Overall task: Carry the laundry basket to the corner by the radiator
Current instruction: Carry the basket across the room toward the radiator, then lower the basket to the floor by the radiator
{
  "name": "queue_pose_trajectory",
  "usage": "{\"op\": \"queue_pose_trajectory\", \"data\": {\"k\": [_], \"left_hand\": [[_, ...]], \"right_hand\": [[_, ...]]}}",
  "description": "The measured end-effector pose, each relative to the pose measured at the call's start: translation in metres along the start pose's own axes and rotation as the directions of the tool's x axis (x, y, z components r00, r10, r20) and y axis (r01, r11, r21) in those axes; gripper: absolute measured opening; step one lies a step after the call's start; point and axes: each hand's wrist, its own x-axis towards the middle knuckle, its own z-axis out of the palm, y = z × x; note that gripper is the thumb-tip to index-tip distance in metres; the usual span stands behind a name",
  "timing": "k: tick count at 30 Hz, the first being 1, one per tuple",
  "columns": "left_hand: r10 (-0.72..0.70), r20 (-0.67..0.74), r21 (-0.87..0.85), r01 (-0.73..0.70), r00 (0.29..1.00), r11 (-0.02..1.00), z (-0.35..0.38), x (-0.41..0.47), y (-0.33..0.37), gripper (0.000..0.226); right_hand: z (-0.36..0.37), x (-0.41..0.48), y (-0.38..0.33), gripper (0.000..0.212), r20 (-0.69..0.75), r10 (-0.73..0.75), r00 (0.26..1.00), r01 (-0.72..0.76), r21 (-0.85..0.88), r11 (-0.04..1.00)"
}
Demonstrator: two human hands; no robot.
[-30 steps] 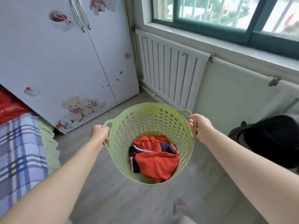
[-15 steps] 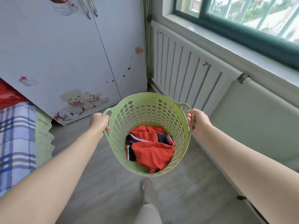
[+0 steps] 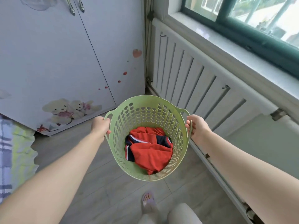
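A round light-green laundry basket (image 3: 145,109) with a perforated wall hangs above the grey floor, held level between both hands. My left hand (image 3: 100,125) grips its left handle and my right hand (image 3: 196,127) grips its right handle. Red and navy clothing (image 3: 150,151) lies crumpled in the bottom. The white slatted radiator (image 3: 191,75) runs along the wall under the window, just right of and beyond the basket. The corner (image 3: 148,81) where the radiator meets the wardrobe lies straight ahead of the basket.
A pale wardrobe (image 3: 64,54) with teddy-bear stickers stands on the left. A plaid bed cover (image 3: 9,151) with a yellow-green frill edges the far left. My foot in a sandal (image 3: 148,202) stands on the floor below the basket. A green-framed window (image 3: 242,18) sits above the sill.
I have stepped closer to the corner with the basket. The radiator and wardrobe loom larger, and the black bag on the right has left view. Both hands keep their hold.
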Motion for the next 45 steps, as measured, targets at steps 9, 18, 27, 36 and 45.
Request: {"op": "queue_pose_trajectory", "data": {"k": [9,18,27,36,45], "left_hand": [[-0.029,-0.031,0.037,0.03,0.999,0.999,0.032,0.081,0.063,0.025],[-0.042,-0.088,0.067,0.048,0.995,0.997,0.061,0.175,0.12,0.019],[-0.126,0.019,0.057,0.125,0.992,0.991,0.095,0.272,0.134,0.023],[-0.174,0.115,0.178,0.152,0.978,0.972,0.14,0.384,0.139,0.025],[-0.249,0.173,0.296,0.191,0.953,0.936,0.195,0.476,0.092,0.01]], "right_hand": [[0.046,0.087,-0.064,0.011,0.005,0.036,0.999,-0.035,-0.022,0.999],[0.092,0.165,-0.128,0.016,0.064,0.108,0.992,-0.103,-0.078,0.992],[0.131,0.246,-0.127,0.006,-0.009,0.135,0.991,-0.135,-0.154,0.979],[0.175,0.332,-0.11,0.009,-0.106,0.279,0.954,-0.293,-0.153,0.944],[0.202,0.434,-0.064,0.009,-0.143,0.309,0.94,-0.334,-0.217,0.917]]}}
